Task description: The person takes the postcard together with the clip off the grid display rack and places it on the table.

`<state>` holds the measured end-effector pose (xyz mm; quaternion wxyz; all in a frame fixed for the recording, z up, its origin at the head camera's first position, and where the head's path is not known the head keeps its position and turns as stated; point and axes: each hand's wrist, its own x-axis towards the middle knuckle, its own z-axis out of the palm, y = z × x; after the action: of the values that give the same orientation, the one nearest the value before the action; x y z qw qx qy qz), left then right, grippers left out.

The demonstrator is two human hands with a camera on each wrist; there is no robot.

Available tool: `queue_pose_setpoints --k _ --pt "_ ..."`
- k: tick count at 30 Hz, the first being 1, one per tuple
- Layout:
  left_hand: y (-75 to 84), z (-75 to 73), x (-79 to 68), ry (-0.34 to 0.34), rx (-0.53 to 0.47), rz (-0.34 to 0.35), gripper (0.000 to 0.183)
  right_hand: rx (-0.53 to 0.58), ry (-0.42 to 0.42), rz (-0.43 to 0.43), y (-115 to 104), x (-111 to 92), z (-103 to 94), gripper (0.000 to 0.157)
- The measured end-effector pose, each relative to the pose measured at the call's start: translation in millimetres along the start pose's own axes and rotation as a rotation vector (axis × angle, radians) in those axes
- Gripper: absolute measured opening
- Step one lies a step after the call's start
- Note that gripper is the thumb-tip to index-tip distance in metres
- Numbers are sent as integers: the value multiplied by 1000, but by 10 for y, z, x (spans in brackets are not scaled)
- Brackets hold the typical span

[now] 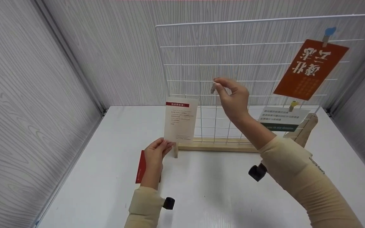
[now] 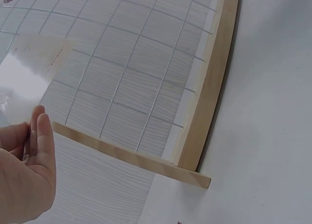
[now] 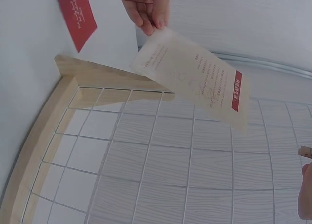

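My left hand (image 1: 156,150) pinches the bottom edge of a cream card (image 1: 180,122) with a red band and printed lines, holding it upright before the lower left of a white wire grid (image 1: 214,126). Glare whitens part of this card (image 2: 24,77) in the left wrist view. Higher and to the right, my right hand (image 1: 235,99) pinches a small wooden clothespin (image 1: 213,88) between thumb and fingertips, in front of the grid. In the right wrist view only the clothespin's tip (image 3: 305,152) and part of the hand show at the right edge.
An orange card (image 1: 310,69) hangs at the grid's upper right from a clothespin with a blue top (image 1: 330,31). Below it hangs a white and green card (image 1: 284,118) under a yellow-topped clip (image 1: 293,104). A red card (image 1: 141,167) lies on the white table (image 1: 201,190). A wooden base (image 1: 217,147) supports the grid.
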<state>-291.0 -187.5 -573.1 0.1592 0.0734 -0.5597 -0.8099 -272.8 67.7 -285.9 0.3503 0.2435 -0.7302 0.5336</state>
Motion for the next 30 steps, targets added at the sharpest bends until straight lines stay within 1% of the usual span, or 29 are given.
queue_pose_setpoints --k 1,2,4,6,7,8,9,10,11,13,16,17,19,20,23,25,27,30 --pt "173 47 -123 -5 -5 -13 32 -2 -3 -7 9 -20 -7 11" --pt "256 64 -188 -11 -5 -21 30 2 -6 -12 15 -40 -14 11" --pt "519 161 -377 -3 -11 -29 26 7 -14 -13 25 -82 -31 11" --pt "824 291 -580 29 -21 -53 21 19 -22 -8 32 -123 -52 12" --pt "943 341 -664 38 -27 -56 20 27 -26 -3 32 -144 -63 12" --pt "933 350 -668 53 -19 -53 21 32 -28 5 34 -165 -73 12" --pt "1006 385 -728 67 -14 -53 22 35 -31 11 38 -187 -83 12" --pt "1003 374 -742 68 -7 -56 22 39 -33 14 43 -209 -94 12" --pt "944 335 -720 71 -2 -66 23 47 -35 19 49 -233 -104 13" --pt "727 196 -623 65 12 -73 28 59 -43 30 59 -286 -124 13" --pt "310 -52 -412 59 8 -71 36 73 -50 50 70 -371 -163 14" --pt "202 -119 -362 54 -2 -71 38 70 -52 59 44 -397 -182 14" --pt "75 -197 -310 66 -8 -67 41 66 -54 84 0 -445 -215 13" --pt "43 -224 -301 65 -17 -67 41 66 -54 99 -19 -467 -230 13" --pt "49 -249 -325 65 2 -88 40 79 -54 149 -65 -527 -276 12" --pt "309 -171 -481 45 -8 -101 31 110 -51 179 -24 -574 -299 12" --pt "355 -174 -520 45 15 -111 30 139 -48 211 41 -627 -322 13" --pt "392 -199 -569 58 32 -122 31 179 -45 243 201 -718 -354 15"
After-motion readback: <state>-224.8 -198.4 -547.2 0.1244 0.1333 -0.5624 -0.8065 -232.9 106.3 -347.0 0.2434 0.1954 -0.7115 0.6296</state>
